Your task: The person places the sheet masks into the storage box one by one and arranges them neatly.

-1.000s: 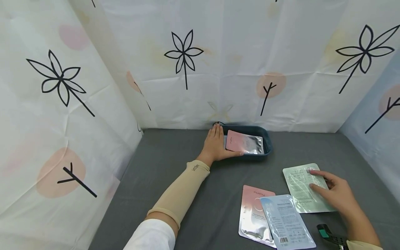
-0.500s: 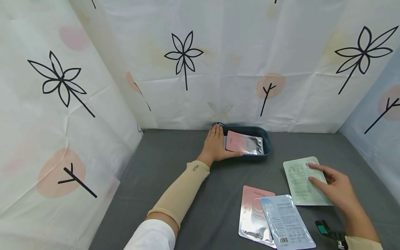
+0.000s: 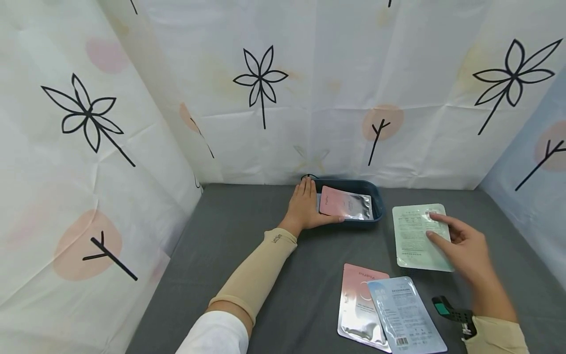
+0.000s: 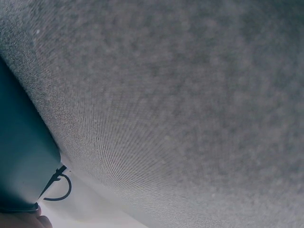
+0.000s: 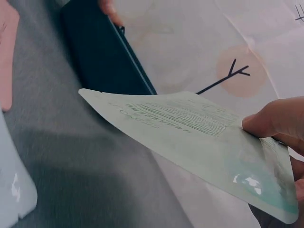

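A green sheet mask packet (image 3: 413, 241) is lifted above the cloth, pinched at its right side between the thumb and fingers of my right hand (image 3: 466, 248). In the right wrist view the packet (image 5: 180, 126) tilts, thumb on its printed face. My left hand (image 3: 305, 209) rests against the left end of a dark blue bin (image 3: 378, 199), fingers straight and thumb along the front rim. A pink and silver sheet mask packet (image 3: 342, 202) lies inside the bin; a sliver of something pale shows beneath it. The left wrist view shows mostly grey cloth and the bin's side (image 4: 23, 142).
Nearer on the grey cloth (image 3: 230, 265), a light blue packet (image 3: 404, 314) overlaps a pink and silver packet (image 3: 358, 305). A patterned curtain (image 3: 318, 98) hangs right behind the bin. A black strap (image 3: 453, 309) with a green patch sits at my right wrist.
My right hand has raised the green packet off the cloth and carried it left and farther away, toward the bin. My left hand and the bin have stayed in place.
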